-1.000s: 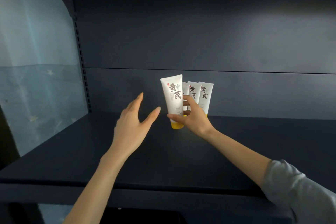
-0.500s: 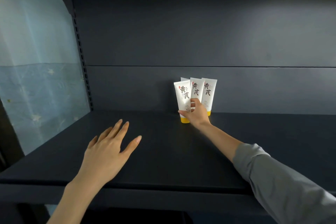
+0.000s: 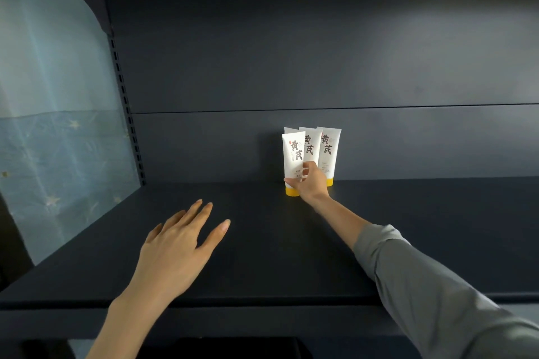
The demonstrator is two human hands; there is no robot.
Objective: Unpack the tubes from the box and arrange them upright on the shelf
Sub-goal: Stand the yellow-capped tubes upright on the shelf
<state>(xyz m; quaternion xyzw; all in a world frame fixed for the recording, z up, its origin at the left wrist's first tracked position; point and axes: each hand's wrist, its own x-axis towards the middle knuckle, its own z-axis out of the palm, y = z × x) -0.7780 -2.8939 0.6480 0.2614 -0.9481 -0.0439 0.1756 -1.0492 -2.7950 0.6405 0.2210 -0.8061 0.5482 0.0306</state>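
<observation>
The right hand is holding the front tube low on its white body, its grip wrapping that tube alone. The tube is standing upright on its yellow cap on the dark shelf, just in front of the other tubes lined against the back panel. The left hand is lying palm-down over the shelf's front, grip wide, holding nothing — whether it is touching the shelf, I cannot tell.
</observation>
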